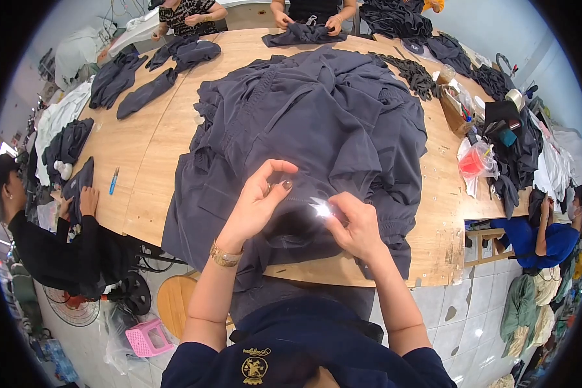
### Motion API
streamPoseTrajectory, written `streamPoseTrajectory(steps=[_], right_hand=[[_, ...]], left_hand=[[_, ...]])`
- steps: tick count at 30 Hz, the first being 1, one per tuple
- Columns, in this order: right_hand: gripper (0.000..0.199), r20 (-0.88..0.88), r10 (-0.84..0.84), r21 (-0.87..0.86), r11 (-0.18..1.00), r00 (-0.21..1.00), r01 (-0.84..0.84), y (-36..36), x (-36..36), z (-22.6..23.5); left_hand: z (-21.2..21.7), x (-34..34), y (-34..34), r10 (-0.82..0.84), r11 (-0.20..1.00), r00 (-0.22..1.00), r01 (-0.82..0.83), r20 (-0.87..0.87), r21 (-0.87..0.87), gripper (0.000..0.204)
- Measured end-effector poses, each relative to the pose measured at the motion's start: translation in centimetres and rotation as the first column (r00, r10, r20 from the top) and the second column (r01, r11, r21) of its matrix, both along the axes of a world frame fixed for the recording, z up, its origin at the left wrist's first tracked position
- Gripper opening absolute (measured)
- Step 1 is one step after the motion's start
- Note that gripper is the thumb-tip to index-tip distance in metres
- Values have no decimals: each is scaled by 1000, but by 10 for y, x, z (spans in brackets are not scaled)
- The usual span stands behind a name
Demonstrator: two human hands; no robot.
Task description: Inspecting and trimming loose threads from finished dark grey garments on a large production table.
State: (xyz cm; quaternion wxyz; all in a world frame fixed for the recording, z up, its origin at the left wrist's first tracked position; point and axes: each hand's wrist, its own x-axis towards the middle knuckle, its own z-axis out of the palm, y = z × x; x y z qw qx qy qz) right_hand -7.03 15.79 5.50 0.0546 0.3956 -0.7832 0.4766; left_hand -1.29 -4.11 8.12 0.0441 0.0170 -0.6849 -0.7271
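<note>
- Garment [294,227] of dark grey cloth: lies at the near side of the table [132,165], in front of the wearer, with a dark, rounded opening facing the body. A larger pile of like garments [317,110] lies directly behind it.
- Step in hand: appears to be close work on the garment's edge, perhaps checking or trimming it; the exact operation cannot be confirmed.
- Next move: probably calls for keeping the edge spread and steady between both hands, with the fingertips clear of any blade, should one be present.
- Left hand [253,202]: sits at the left of the opening. Thumb and bent forefinger stand a little apart; whether this grip has hold of cloth cannot be told.
- Right hand [357,227]: sits at the right of the opening. Thumb and forefinger converge on a bright glare [323,209]; the glare hides what, if anything, this grip holds and how far it is closed.
- Position relative to the grip: the opening lies between the two hands, slightly below the fingertips; contact at either side cannot be verified.
</note>
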Motion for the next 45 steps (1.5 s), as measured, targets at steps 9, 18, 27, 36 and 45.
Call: streamPoseTrajectory(steps=[9,18,27,36,45], right_hand=[[23,-114,-13,128,991,993,28,0,3,5],[24,-152,-28,125,991,988,47,0,1,5],[24,-150,-6,140,990,989,27,-2,1,8],[22,-235,3,161,986,972,36,-2,-1,7],[26,-262,-120,5,992,957,126,-2,-4,-7]], left_hand=[[6,3,10,36,997,999,-37,-9,-61,19],[5,3,9,46,996,999,-47,-20,-72,19],[4,1,10,41,996,999,-43,-31,-74,19],[2,0,9,50,996,999,-50,-10,-74,19],[-17,-7,-2,33,982,999,-35,11,188,21]])
